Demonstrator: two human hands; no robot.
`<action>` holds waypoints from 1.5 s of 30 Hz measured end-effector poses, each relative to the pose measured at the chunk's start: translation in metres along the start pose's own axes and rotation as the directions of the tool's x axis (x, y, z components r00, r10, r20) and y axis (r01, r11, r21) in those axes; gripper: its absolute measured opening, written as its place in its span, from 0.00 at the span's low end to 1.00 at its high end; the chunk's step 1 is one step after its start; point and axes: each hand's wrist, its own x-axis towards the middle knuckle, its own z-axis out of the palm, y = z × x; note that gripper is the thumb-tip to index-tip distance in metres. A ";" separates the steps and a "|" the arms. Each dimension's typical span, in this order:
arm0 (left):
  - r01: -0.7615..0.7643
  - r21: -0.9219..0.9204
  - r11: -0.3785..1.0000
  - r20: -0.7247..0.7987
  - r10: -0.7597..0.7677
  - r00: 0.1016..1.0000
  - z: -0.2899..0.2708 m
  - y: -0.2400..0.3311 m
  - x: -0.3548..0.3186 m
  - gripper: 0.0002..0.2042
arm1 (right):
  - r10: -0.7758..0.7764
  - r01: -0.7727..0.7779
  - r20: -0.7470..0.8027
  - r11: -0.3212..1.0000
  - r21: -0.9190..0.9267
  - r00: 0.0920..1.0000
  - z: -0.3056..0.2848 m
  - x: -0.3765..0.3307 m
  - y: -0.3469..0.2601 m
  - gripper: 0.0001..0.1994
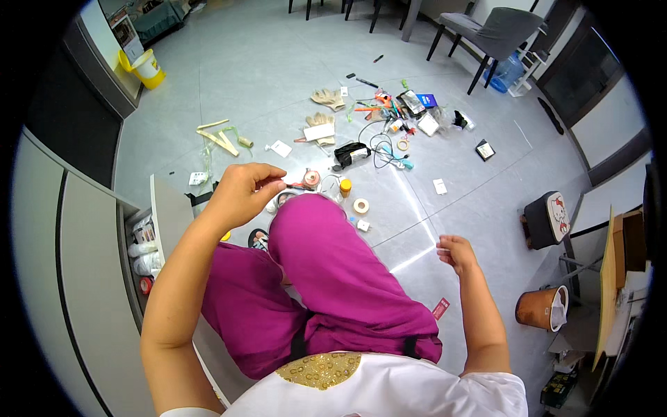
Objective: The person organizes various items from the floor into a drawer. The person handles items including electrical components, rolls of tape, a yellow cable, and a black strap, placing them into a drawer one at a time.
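My left hand (244, 194) is closed in a pinch above my left knee. A thin dark stick-like thing (300, 187) shows at its fingertips; I cannot tell whether the fingers hold it or it lies behind them. Below and beyond that hand are a copper-coloured roll (311, 178), a small jar with a yellow lid (345, 186) and a roll of white tape (360, 206) on the floor. Off to the right, my right hand (455, 253) hangs over the tiles with curled fingers, and a tiny whitish bit shows at their tips, too small to name.
An open drawer (164, 208) with packets inside stands at my left. Ahead lie work gloves (328, 99), a black pouch (351, 154), cables and mixed small items. A black box stool (547, 219) and a brown bin (539, 308) are at right, a grey chair (493, 33) farther back.
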 end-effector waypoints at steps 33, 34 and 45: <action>0.711 -0.207 0.672 0.362 -0.623 0.694 0.261 -0.285 0.104 0.13 | -0.323 0.643 0.571 0.192 -0.741 0.755 0.295 0.269 -0.010 0.24; 0.751 -0.213 0.625 0.380 -0.655 0.653 0.266 -0.292 0.097 0.13 | -0.340 0.670 0.589 0.215 -0.710 0.733 0.299 0.266 -0.014 0.20; 0.508 -0.797 -0.328 0.601 -0.518 0.608 0.272 -0.270 0.123 0.28 | -0.316 0.853 0.820 0.387 -0.349 0.478 0.332 0.197 -0.080 0.25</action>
